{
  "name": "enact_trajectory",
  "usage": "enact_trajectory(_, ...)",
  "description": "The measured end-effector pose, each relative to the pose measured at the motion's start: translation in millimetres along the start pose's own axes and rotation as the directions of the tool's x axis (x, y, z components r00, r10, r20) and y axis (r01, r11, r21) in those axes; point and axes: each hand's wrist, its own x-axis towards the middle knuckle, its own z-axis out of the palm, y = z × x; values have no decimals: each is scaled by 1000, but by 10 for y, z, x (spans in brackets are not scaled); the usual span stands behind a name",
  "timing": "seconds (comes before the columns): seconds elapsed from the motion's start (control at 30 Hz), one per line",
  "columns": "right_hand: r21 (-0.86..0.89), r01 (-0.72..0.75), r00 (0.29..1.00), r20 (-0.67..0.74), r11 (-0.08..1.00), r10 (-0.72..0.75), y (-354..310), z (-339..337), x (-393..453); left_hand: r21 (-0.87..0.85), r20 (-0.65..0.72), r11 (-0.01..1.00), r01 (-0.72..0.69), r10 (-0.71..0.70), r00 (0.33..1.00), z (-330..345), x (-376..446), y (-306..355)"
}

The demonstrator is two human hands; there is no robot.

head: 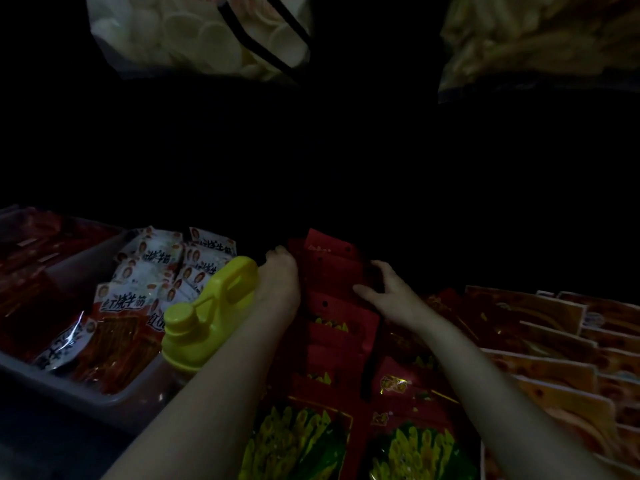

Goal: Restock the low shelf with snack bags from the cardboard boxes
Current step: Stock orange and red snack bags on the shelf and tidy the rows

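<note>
Both forearms reach forward over rows of red snack bags [332,327]. Left hand [278,275] curls over the far left edge of the row, beside a yellow jug [207,317]. Right hand [388,289], fingers spread, grips the row's right edge. Left of the jug, a grey bin [114,400] holds white-and-red packets [162,268].

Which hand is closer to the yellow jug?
Left. The left hand is right beside the yellow jug, its wrist against the handle. The right hand is farther off, across the row of red snack bags.
</note>
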Motion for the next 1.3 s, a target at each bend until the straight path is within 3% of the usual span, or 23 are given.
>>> enact_trajectory(0.1, 219, -66, 995, -59, 974, 81, -49, 154, 51, -22, 33, 1000, 12, -11, 999, 2, 49, 21)
enact_trajectory(0.2, 269, -29, 985, -156, 963, 73, -91, 277, 113, -119, 85, 993, 2, 8, 996, 7, 83, -21)
enact_trajectory(0.4, 329, -81, 995, -34, 941, 97, -117, 153, 113, -236, 52, 970, -60, 74, 996, 60, 55, -80)
enact_trajectory(0.53, 267, -68, 996, -34, 961, 80, -71, 48, 68, -243, -17, 960, -140, 140, 990, 2, 16, -67)
enact_trajectory(0.73, 101, -5, 978, -206, 995, 25, 125, -350, -110, -260, -98, 920, -293, 276, 956, -48, -78, -93)
enact_trajectory(0.9, 83, 13, 990, -141, 996, -1, 114, -465, -402, -254, -3, 893, -371, 383, 924, 52, -415, -24)
enact_trajectory(1.0, 40, 57, 998, -9, 998, -57, 115, -361, -618, -53, 58, 880, -472, 475, 878, 35, -642, -80)
enact_trajectory(1.07, 18, 68, 992, 104, 998, -69, 101, -241, -766, 34, -18, 844, -535, 536, 844, -103, -770, -117)
enact_trajectory(1.17, 108, 16, 992, 120, 994, -29, 65, -81, -917, 36, -269, 813, -581, 568, 778, -331, -912, -219)
enact_trajectory(1.23, 54, 32, 995, 96, 998, -37, 55, -1, -953, 11, -260, 835, -550, 533, 805, -397, -1042, -350)
enact_trajectory(1.3, 113, -10, 993, 118, 994, -4, 1, 104, -971, -36, -129, 877, -480, 472, 872, -369, -1191, -464)
